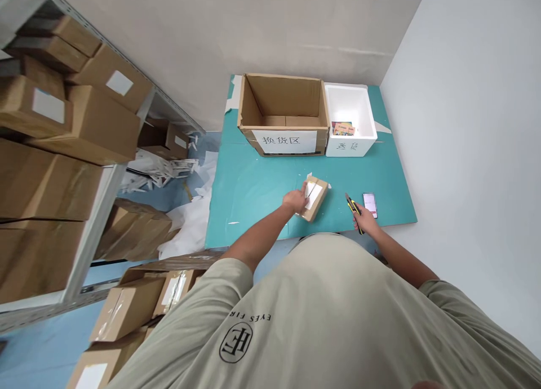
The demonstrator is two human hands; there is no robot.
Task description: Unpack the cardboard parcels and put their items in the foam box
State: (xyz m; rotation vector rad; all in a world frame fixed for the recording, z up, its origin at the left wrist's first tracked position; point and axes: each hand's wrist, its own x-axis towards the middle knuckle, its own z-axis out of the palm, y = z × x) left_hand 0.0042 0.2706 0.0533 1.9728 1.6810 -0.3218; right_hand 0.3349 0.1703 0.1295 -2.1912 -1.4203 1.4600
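A small brown cardboard parcel (315,197) with a white label lies on the teal mat (253,180). My left hand (295,200) rests against its left side, fingers curled on it. Just to the right, my right hand (364,220) is closed on a yellow and black utility knife (353,208), its tip pointing up and left toward the parcel but apart from it. A phone (369,204) with a lit screen lies on the mat beside my right hand.
At the mat's far edge stand an open cardboard box (283,115) with a white label and a white foam box (351,121) holding a colourful item. Shelves of cardboard boxes (63,124) fill the left. More boxes (131,304) and white scraps (169,172) lie on the floor.
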